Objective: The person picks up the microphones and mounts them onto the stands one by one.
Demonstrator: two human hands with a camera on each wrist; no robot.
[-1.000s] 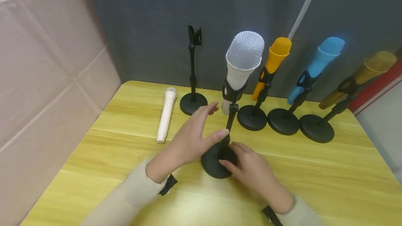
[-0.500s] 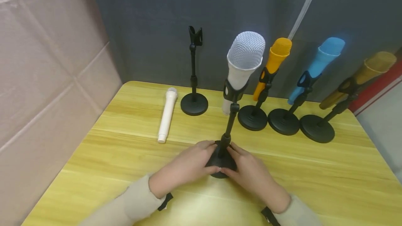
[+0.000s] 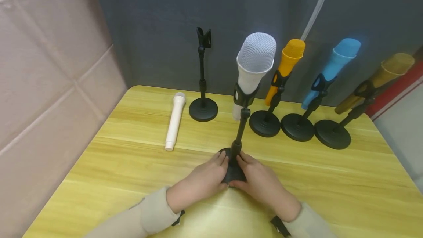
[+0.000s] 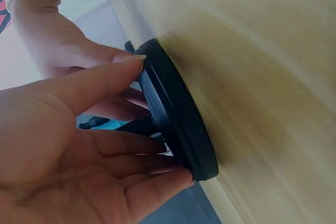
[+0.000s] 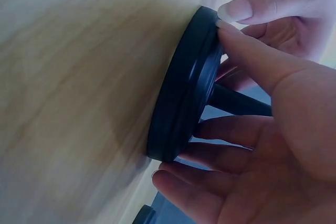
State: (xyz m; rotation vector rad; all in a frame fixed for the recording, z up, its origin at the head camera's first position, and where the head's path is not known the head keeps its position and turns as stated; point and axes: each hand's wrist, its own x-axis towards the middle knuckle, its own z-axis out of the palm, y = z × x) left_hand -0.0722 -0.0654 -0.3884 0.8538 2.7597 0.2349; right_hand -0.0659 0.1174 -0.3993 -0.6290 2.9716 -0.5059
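Note:
A white microphone leans in the clip of a black desktop microphone stand, its mesh head up. On the left of that stand's round base, my left hand grips the rim, thumb at the near edge and fingers over the top. My right hand holds the base's right side the same way, seen close in the right wrist view with the disc between thumb and fingers. The two thumbs nearly meet at the front. Much of the rim is hidden under the hands.
Behind to the left, a second white microphone lies beside a stand with a bare clip. To the right stand orange, blue and gold microphones on stands. A grey partition backs the table.
My left hand has come down from beside the stand's pole to the base and closed round its left edge. The right hand stays on the base, and the stand looks unmoved.

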